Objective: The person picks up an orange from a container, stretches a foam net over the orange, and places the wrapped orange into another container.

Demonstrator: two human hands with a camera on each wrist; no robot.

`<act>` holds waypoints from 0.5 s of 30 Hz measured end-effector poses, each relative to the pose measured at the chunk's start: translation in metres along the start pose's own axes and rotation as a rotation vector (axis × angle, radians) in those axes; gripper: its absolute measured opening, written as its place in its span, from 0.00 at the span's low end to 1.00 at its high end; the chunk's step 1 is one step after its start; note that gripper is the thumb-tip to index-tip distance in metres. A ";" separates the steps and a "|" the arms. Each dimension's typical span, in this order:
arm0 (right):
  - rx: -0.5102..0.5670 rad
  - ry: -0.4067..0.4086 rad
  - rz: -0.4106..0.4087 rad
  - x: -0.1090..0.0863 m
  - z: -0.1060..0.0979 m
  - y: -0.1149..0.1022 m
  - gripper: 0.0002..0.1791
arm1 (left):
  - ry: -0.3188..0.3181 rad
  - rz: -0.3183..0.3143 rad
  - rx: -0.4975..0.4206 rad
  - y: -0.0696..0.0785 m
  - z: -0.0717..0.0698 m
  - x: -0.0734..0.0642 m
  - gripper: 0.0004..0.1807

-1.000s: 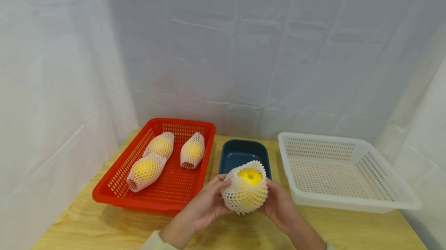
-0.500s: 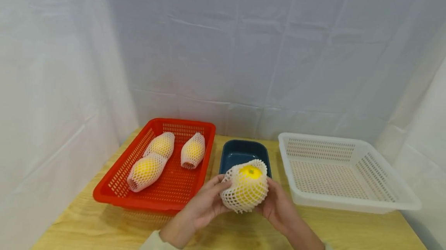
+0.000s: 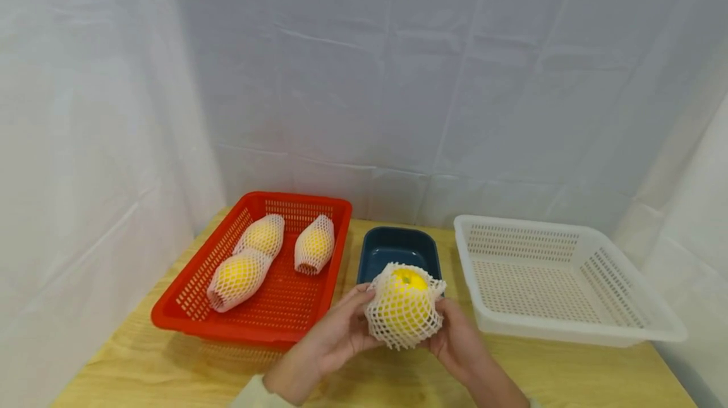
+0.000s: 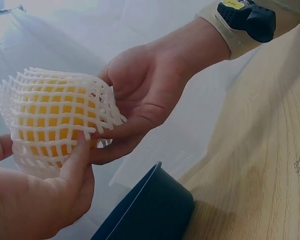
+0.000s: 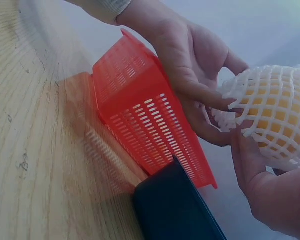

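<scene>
A round yellow fruit (image 3: 408, 307) sits in a white foam net sleeve, its stem end showing at the sleeve's open top. My left hand (image 3: 341, 332) grips its left side, thumb and fingers at the net. On the right side my right hand (image 3: 457, 343) holds the same netted fruit. Both hands keep it raised above the table, in front of the dark blue tub (image 3: 372, 256). From the left wrist view, fingers of both hands meet beneath the netting (image 4: 55, 120). In the right wrist view, fingertips (image 5: 232, 105) pinch the edge of the net.
At left, a red basket (image 3: 284, 337) holds 3 yellow fruits in pinkish foam nets, one of them a netted fruit (image 3: 315, 247) lying apart. A white basket (image 3: 574, 326) stands at right on the wooden table (image 3: 569, 376). White sheeting (image 3: 398, 79) hangs behind.
The net's top edge has shifted around the fruit and now flares out on the right. Both hands keep holding the netted fruit in nearly the same place.
</scene>
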State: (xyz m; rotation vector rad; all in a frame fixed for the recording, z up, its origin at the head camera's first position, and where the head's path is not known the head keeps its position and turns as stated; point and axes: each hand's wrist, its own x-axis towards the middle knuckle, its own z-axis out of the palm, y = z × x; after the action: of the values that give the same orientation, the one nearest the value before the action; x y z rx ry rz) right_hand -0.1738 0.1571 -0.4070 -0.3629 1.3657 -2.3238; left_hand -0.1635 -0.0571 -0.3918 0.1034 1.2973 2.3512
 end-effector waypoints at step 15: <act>0.114 0.073 0.088 -0.001 0.005 0.003 0.21 | 0.065 0.298 0.539 -0.003 -0.001 0.002 0.26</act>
State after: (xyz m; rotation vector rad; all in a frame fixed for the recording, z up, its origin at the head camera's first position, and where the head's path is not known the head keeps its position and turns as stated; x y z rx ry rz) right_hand -0.1699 0.1527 -0.4077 -0.1810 1.2489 -2.3501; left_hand -0.1644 -0.0557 -0.3953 0.4144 2.0398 2.1778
